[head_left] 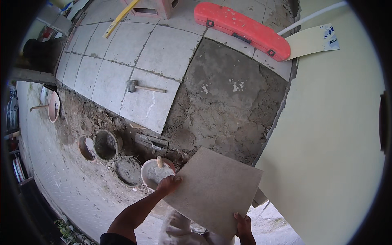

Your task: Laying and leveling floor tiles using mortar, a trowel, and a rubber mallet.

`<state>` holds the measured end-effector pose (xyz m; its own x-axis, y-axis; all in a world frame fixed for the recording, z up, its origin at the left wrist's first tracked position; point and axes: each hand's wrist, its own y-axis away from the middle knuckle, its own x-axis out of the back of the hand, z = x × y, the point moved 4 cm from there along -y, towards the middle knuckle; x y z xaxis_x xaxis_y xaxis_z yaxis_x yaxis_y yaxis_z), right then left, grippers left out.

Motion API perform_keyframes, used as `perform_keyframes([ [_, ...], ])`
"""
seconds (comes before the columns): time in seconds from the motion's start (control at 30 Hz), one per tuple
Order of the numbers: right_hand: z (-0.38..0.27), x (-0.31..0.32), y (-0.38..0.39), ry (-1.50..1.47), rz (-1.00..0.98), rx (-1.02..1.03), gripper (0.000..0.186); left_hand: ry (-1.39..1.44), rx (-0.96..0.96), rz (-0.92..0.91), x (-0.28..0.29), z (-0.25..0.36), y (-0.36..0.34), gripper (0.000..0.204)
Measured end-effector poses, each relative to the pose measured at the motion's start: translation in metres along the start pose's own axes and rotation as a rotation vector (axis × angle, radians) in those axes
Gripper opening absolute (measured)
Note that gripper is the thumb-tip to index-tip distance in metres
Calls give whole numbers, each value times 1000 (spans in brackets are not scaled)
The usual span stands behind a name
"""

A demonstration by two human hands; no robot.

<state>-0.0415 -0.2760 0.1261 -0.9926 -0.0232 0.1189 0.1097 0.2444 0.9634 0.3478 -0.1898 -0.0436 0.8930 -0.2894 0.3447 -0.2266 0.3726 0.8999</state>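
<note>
Head view | Left hand (168,185) and right hand (243,224) pinch opposite edges of tile (216,190); underside fingers hidden | Tile in front of body, not yet laid | Done: floor tiles (166,51) left of mortar bed (224,67) | Outstanding, judged: bed uncovered, near part rough

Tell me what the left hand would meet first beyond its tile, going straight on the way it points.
Past the held floor tile, the left hand would probably meet the rough mortar bed first; depth is unclear.
</note>
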Motion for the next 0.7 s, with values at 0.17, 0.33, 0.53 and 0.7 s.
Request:
perform_keyframes([
  [0.17,-111,-44,-18,144,-109,299,41,191,-129,290,90,70,2,71],
  [0.33,-238,-92,-80,320,86,574,33,219,-179,525,174,156,-30,63],
  [0.53,-352,-172,-271,363,259,946,40,253,-179,662,244,241,-182,66],
  [0.7,-393,-226,-419,388,295,964,36,257,-256,743,278,268,-325,63],
])
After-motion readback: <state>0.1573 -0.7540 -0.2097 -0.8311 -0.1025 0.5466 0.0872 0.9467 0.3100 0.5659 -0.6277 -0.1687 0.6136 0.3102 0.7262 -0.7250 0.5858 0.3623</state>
